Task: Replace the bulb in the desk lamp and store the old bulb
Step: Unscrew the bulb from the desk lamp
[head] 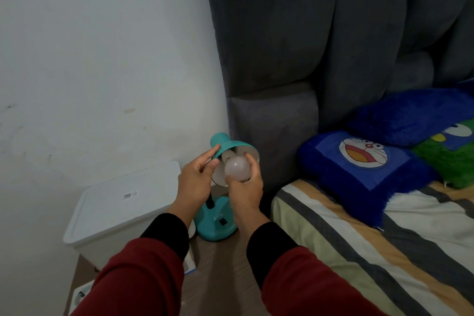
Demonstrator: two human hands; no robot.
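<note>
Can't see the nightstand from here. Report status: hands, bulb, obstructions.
Left hand steadying teal lamp shade. Right hand gripping white bulb, bulb's neck inside shade. White lidded bin beside lamp base, nothing blocking.

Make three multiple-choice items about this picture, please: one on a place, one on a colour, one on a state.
1. Where does the white storage box stand?
A. on the bed
B. left of the lamp
C. behind the pillows

2. What colour is the lamp shade?
A. teal
B. red
C. yellow

3. What is the right hand doing?
A. resting on the bed
B. pressing the lamp's switch
C. gripping the bulb

Answers: 1 B, the box is against the wall, left of the lamp base. 2 A, shade and base are teal. 3 C, its fingers wrap the bulb while the left hand holds the shade.
</note>
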